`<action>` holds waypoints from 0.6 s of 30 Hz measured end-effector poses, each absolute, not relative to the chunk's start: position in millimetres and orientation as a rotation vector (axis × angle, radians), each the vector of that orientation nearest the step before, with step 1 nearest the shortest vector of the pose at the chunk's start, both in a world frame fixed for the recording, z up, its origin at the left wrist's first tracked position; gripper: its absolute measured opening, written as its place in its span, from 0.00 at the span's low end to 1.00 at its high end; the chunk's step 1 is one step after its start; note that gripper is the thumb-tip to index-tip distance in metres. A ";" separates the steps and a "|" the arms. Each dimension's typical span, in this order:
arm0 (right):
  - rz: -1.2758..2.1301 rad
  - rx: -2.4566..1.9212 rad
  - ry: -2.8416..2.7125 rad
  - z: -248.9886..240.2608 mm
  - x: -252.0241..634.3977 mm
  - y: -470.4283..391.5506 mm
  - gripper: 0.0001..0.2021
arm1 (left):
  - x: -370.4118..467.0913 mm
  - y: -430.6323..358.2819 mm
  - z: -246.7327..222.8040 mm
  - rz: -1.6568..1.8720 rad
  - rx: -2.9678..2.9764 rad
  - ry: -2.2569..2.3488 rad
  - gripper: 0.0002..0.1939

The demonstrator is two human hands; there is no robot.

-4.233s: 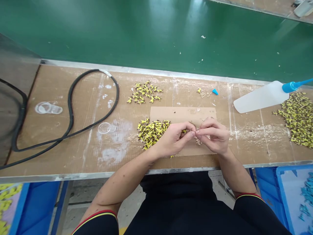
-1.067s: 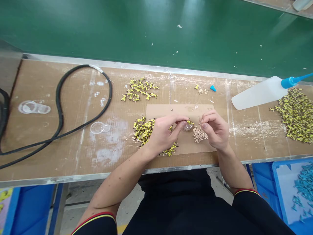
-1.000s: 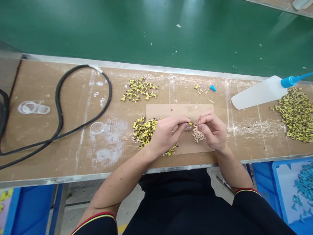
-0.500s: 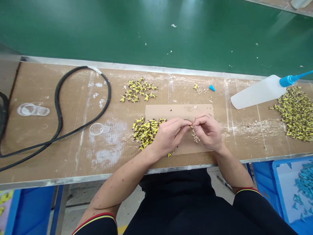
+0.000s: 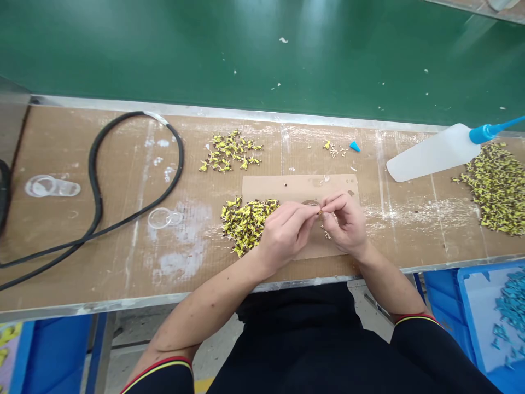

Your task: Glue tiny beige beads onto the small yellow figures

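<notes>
Over a cardboard sheet (image 5: 266, 186), my left hand (image 5: 285, 232) and my right hand (image 5: 345, 225) meet at their fingertips. Both are closed in a pinch around a small yellow piece (image 5: 320, 212), mostly hidden by the fingers. A heap of small yellow-and-dark-brown plastic pieces (image 5: 246, 224) lies just left of my left hand. Tiny pale bits (image 5: 327, 234) show on the cardboard below the fingertips, partly covered by my right hand.
A white squeeze bottle (image 5: 435, 153) with a blue nozzle lies at right, beside a bigger yellow heap (image 5: 504, 191). Behind are a smaller yellow group (image 5: 232, 150) and a blue cap (image 5: 355, 146). A black cable (image 5: 96, 164) loops at left. Blue bins (image 5: 463, 306) stand below the table edge.
Both hands stay pinched together at nearly the same spot, with fingers slightly shifted. My left forearm now covers the loose yellow piece near the front edge. The view has shifted a little.
</notes>
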State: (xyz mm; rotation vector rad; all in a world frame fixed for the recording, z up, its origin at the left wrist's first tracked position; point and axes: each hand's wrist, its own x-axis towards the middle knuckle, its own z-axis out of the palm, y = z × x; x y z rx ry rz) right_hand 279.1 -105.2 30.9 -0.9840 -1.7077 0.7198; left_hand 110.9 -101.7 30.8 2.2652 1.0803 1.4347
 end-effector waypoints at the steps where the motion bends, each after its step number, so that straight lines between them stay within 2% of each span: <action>1: 0.701 -0.981 -1.703 29.7 277.5 -106.1 0.06 | 112.6 -103.1 30.1 1.461 2.277 1.092 0.04; 6: 0.640 -0.997 -1.731 27.1 275.2 -107.2 0.07 | 114.1 -101.9 28.9 1.494 2.230 1.082 0.04; 10: 0.598 -1.007 -1.656 32.5 292.5 -100.3 0.15 | 86.7 -74.4 27.0 1.409 2.267 1.273 0.06; 13: 0.423 -1.129 -1.753 44.5 319.5 -91.8 0.07 | 50.9 -44.3 21.2 1.399 2.160 1.633 0.09; 15: 0.405 -1.198 -1.940 52.5 340.3 -86.7 0.04 | 29.2 -27.7 14.6 1.251 2.123 1.774 0.10; 18: 0.609 -1.313 -2.237 57.3 366.1 -81.8 0.06 | 9.3 -12.6 1.5 0.909 2.125 1.931 0.10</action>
